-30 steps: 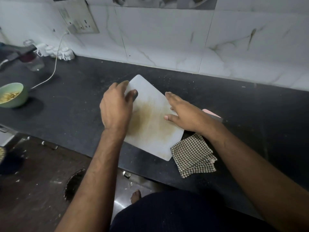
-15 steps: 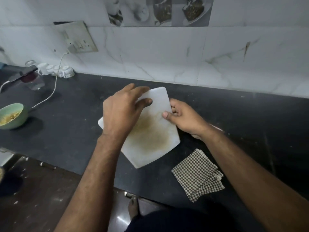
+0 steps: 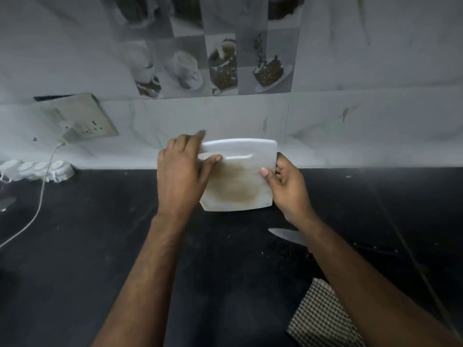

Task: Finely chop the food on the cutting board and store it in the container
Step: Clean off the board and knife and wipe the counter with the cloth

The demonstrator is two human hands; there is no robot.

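Observation:
A white cutting board with a brown stain in its middle stands tilted up near the tiled back wall, with no food on it. My left hand grips its left edge, thumb across the handle slot. My right hand pinches its right edge. A knife lies on the black counter just under my right forearm, its handle hidden. The container is out of view.
A checked cloth lies at the lower right of the counter. A wall socket with a plugged charger and its white cable is at left. Small white cups stand against the wall at far left.
Both hands have lifted the board off the counter and carried it back toward the wall, tilting it up. The view has swung upward; the green bowl has left the frame and the knife is uncovered.

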